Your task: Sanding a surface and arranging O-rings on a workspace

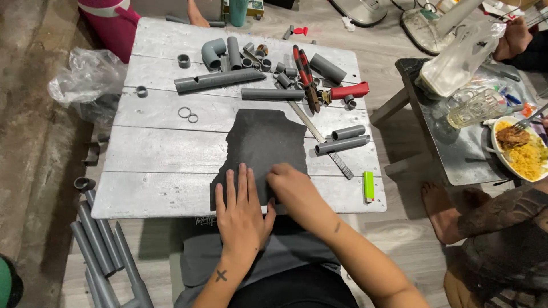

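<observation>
At the table's near edge, the left hand (242,208) is laid flat, fingers spread, on a dark ragged-edged sheet (264,145). The right hand (288,181) is pressed beside it, fingers curled together on the sheet. Bare tabletop (154,157) is left open at nine o'clock. Beyond, at twelve o'clock, grey pipe pieces (220,80) and red-handled pliers (305,77) are scattered; a green lighter (369,186) is seen at three o'clock.
</observation>
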